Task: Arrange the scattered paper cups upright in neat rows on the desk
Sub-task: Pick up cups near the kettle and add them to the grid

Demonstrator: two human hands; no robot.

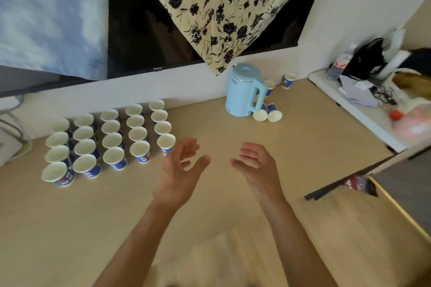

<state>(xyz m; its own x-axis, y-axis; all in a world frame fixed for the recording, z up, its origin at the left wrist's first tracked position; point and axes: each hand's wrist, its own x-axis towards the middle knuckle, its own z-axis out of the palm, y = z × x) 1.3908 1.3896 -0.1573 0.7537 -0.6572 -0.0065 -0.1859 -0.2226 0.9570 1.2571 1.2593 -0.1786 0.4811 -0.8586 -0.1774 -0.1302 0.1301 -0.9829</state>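
Pale wood desk [70, 216] fills the lower view beneath your head camera, backed by a black screen [140, 30] on the wall, which is draped at the left with a blue-and-white cloth [46, 7] and at the centre with a cream cloth printed in dark flowers [221, 7]. A white side shelf [349, 109] at the far right carries a clutter of items, among them a plastic bottle [337, 67] and a black bag [366, 58]. On the left of the desk stands the block of paper cups [112, 140], blue-sided with white insides, all upright and mouths up, set out in five files of four running from the wall toward you. Your two bare forearms reach in from the bottom edge. Your left hand [179, 170] hovers just right of the nearest cup in the last file, fingers spread and loosely bent, holding nothing. Your right hand [254, 163] hangs near it, palm turned toward the left hand, fingers loosely curved and likewise empty. Farther back sits a light-blue kettle [242, 91]. Beside its base two loose cups [274, 115] lie on their sides, mouths toward you. Another cup [270, 87] shows partly behind the handle, and one upright cup [288, 80] stands near the far wall.
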